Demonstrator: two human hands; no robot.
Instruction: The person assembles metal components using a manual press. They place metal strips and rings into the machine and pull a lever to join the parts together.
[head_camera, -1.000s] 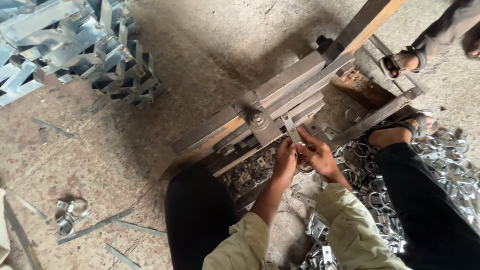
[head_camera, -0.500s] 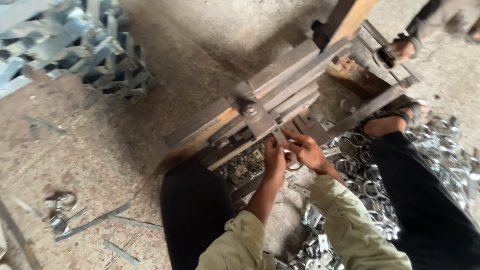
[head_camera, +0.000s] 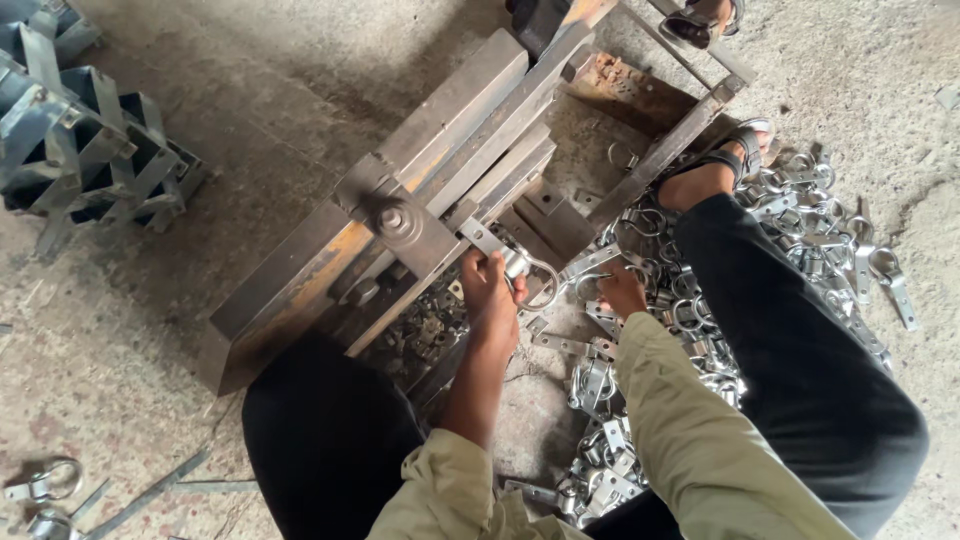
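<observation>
Left hand (head_camera: 490, 290): fingers closed on a metal strap with a ring (head_camera: 515, 262), pressed against the front edge of the press
Metal strap with a ring: flat end on the press just right of the bolt plate, ring end hanging toward the person beside the left thumb
Right hand (head_camera: 622, 292): lowered into the pile of ring clamps (head_camera: 690, 310), fingers curled among the pieces; whether it grips one cannot be told
Hands: apart, the left at the press, the right just beside it over the pile
Press (head_camera: 440, 180): rusty steel bars and plates lying diagonally on the concrete floor (head_camera: 200, 300), large bolt (head_camera: 392, 218) on a square plate
Sandalled foot (head_camera: 715, 170): resting by the press frame, next to the pile
Stacked metal brackets (head_camera: 90, 150): upper left, well apart from the hands
</observation>
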